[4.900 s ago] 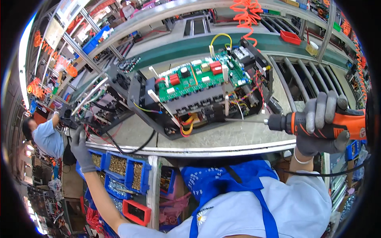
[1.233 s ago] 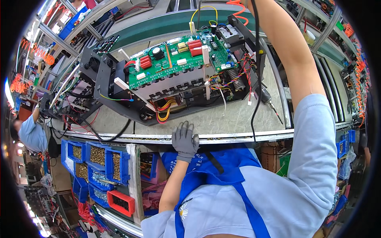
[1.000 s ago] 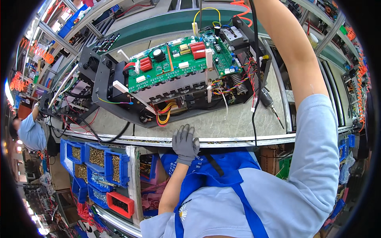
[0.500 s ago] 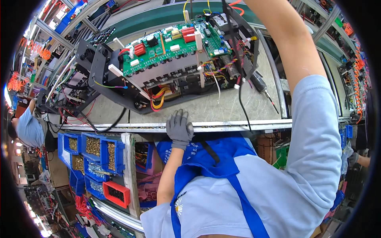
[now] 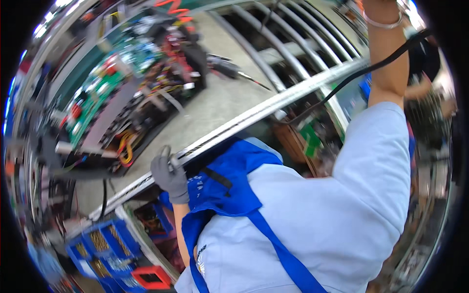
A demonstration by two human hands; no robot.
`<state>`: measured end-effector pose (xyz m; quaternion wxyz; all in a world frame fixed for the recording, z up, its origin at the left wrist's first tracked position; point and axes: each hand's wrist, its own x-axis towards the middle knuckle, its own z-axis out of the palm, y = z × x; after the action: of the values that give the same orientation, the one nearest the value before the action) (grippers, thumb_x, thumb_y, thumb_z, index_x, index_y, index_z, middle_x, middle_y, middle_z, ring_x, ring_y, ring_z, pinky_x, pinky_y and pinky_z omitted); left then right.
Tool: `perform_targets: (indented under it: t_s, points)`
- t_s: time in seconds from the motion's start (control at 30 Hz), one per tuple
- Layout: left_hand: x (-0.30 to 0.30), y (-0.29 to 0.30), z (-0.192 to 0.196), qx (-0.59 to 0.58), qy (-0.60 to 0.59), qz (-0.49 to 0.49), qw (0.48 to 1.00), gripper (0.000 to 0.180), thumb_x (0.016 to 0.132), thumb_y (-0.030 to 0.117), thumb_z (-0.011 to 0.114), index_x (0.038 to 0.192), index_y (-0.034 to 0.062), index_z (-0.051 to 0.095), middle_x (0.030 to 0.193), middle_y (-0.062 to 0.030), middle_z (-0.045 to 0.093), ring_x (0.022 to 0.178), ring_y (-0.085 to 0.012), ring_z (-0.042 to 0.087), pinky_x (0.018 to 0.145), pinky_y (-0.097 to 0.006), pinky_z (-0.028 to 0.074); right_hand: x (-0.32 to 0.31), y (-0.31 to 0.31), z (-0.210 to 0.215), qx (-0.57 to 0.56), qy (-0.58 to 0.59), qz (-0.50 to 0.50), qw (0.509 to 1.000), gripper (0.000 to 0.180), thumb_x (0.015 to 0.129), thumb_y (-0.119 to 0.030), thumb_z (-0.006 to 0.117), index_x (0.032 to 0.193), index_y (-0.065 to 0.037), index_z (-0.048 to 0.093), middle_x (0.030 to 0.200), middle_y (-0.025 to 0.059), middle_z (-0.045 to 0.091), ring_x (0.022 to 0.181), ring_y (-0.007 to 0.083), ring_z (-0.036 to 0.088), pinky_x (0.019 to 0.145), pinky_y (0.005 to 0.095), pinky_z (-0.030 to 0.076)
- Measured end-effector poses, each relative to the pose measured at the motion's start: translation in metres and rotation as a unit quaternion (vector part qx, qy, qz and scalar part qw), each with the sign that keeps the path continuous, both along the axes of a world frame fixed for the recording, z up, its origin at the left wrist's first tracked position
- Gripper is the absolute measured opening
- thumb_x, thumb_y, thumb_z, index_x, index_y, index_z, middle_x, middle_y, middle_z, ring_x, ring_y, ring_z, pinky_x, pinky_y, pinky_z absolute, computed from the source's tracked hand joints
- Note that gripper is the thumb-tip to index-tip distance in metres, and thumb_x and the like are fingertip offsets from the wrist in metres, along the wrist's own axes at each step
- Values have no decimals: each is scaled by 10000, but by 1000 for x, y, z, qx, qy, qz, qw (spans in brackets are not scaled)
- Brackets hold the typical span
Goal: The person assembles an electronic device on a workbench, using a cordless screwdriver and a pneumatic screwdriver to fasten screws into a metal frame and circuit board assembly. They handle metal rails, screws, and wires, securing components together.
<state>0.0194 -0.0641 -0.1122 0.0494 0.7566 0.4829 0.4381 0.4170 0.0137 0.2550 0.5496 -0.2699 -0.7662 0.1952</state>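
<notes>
My left hand (image 5: pixel 168 173), in a grey glove, rests on the metal front edge (image 5: pixel 234 123) of the workbench. Its fingers lie over the rail, loosely bent, and nothing shows in them. My right arm (image 5: pixel 388 68) reaches up to the far right, a bangle at the wrist; the hand itself is cut off by the upper rim. A black cable (image 5: pixel 361 73) crosses by that forearm and hangs down past the bench edge. Left of centre stands an opened black electronics chassis (image 5: pixel 141 146) with a green circuit board (image 5: pixel 105 80), blurred. A power screwdriver (image 5: pixel 224 67) lies to its right.
Metal rollers (image 5: pixel 293 46) run beyond the bench at the upper right. Blue bins (image 5: pixel 100 239) of small metal parts and a red bin (image 5: pixel 151 277) sit below the bench at left. An orange coiled hose (image 5: pixel 173 10) hangs at the top. Another person (image 5: pixel 425 58) is at far right.
My view has swung to the right, so the chassis and bins now sit farther left and tilted. The rollers and black cable have come into sight. My left hand stays at the bench edge.
</notes>
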Motion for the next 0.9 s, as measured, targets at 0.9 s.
perform_targets:
  t_s: [0.9]
  points:
    - [-112,58,55,154,52,398,903,713,895,213,687,1458,-36,327,1349,-229,510,1211,-340,535,1016,-436,421,251,-195,-274,-354,-485,-449,662,548,696,-92,657,1243,-110,630,1223,148,646,1133,346,602,1016,401,452]
